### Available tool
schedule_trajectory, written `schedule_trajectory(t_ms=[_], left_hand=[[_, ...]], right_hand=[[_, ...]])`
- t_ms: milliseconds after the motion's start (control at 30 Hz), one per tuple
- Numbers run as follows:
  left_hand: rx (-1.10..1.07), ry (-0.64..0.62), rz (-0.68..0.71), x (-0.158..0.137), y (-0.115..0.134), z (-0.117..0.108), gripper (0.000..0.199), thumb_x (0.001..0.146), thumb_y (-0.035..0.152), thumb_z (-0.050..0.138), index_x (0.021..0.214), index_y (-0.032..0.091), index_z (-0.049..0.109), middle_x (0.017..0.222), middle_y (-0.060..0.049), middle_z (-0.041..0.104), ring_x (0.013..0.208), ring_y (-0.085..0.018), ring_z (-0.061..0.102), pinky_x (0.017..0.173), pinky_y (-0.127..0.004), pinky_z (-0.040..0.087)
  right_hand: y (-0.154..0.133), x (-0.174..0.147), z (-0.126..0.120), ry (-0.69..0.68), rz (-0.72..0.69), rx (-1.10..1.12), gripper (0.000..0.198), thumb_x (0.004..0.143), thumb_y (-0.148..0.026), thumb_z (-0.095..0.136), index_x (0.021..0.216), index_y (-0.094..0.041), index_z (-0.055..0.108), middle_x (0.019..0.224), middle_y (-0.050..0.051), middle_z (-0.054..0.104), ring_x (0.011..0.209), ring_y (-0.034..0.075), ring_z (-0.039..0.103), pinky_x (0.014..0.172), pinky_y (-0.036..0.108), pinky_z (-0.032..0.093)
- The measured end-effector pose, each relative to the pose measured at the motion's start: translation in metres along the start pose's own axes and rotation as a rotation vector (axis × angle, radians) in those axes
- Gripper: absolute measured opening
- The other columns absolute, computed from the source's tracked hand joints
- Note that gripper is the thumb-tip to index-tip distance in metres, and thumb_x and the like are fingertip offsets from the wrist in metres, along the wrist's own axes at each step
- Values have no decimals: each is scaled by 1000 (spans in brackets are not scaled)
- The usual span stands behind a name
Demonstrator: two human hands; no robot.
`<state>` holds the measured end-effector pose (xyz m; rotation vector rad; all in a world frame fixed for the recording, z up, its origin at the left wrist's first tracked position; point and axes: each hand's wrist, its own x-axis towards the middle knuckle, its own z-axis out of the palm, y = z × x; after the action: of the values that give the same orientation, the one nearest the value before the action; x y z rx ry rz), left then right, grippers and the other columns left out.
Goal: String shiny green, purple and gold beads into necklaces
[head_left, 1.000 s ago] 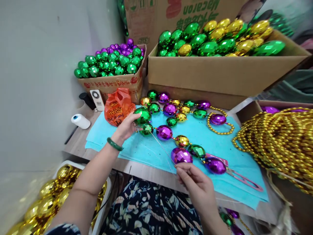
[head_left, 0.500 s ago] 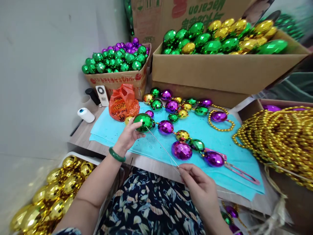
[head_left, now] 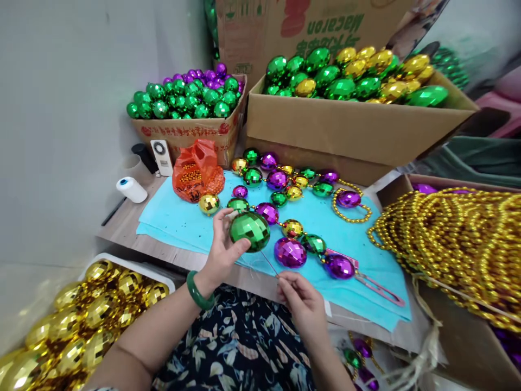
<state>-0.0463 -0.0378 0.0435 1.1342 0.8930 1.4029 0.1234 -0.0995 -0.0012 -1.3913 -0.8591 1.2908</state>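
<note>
My left hand grips a large green faceted bead between thumb and fingers, above the front of the blue cloth. A thin long needle runs from the bead's lower right side to my right hand, whose thumb and forefinger pinch its other end. Whether the tip is inside the bead cannot be made out. A fine pale thread trails near the right fingers. Just beyond lies a strand of purple, gold and green beads, with a loose purple bead beside it.
A pink thread snipper lies at right on the cloth. An orange bag of small beads and a thread spool stand at left. Bead-filled boxes line the back, gold bead strands the right, and a gold-bead tub the lower left.
My left hand has brought the green bead nearer to me and slightly right. My right hand has moved left, so less of the needle shows between them. The camera view has shifted a little.
</note>
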Motion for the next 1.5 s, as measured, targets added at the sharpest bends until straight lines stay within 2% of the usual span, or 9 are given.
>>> schedule_trajectory(t_ms=[100,200,467,733,833,967,1200,1367,1500], left_hand=[[-33,-51,4,-9,2,4,77,69,43,75,129,33,27,134,-10,42,122,-28,48,100,-42,44],[-41,-99,77,-15,4,5,83,67,39,78,132,32,27,138,-11,38,126,-29,43,104,-43,41],[-189,-85,46,-15,1,0,77,64,39,80,128,28,39,132,-10,44,114,-26,52,93,-39,49],[-413,-298,-17,-14,7,-10,75,60,27,82,127,31,49,136,-7,44,117,-27,51,97,-41,46],[-478,-302,-53,-13,6,-12,74,61,28,81,127,31,49,136,-7,45,117,-27,51,97,-42,46],[-468,-281,-40,-11,4,-15,74,61,24,81,127,33,49,139,-6,42,118,-26,50,97,-41,47],[-402,-381,13,-11,4,-19,74,62,21,81,128,33,50,142,-6,38,127,-28,43,103,-42,41],[-429,-454,-52,-14,1,-19,78,59,19,83,127,35,49,146,-7,36,130,-30,42,104,-44,40],[-478,-433,-114,-16,-3,-19,77,59,24,84,126,36,49,146,-6,36,127,-31,46,99,-46,43]], right_hand=[[7,0,1,-6,51,34,34,62,-49,77,73,-18,67,55,1,57,50,14,50,44,23,37],[13,0,0,-37,90,95,33,62,-47,78,73,-18,67,56,1,58,50,13,49,42,21,34],[22,7,2,-148,138,204,32,61,-44,80,72,-17,65,54,0,56,48,10,47,43,20,32],[24,11,8,-184,173,297,30,59,-40,82,68,-17,65,52,0,56,47,10,47,45,20,34],[23,11,10,-215,188,303,29,59,-40,82,69,-17,66,52,0,57,47,10,47,44,20,32],[21,13,10,-225,180,296,28,59,-39,82,69,-17,67,53,0,57,48,9,47,46,20,33],[30,22,1,-191,163,211,32,57,-42,83,67,-16,67,52,0,57,47,9,46,42,19,29],[36,23,-3,-218,188,291,32,54,-41,85,65,-17,68,50,-1,56,44,8,44,41,18,29],[36,19,1,-269,282,339,31,52,-39,86,64,-17,67,50,0,56,44,8,46,42,18,30]])
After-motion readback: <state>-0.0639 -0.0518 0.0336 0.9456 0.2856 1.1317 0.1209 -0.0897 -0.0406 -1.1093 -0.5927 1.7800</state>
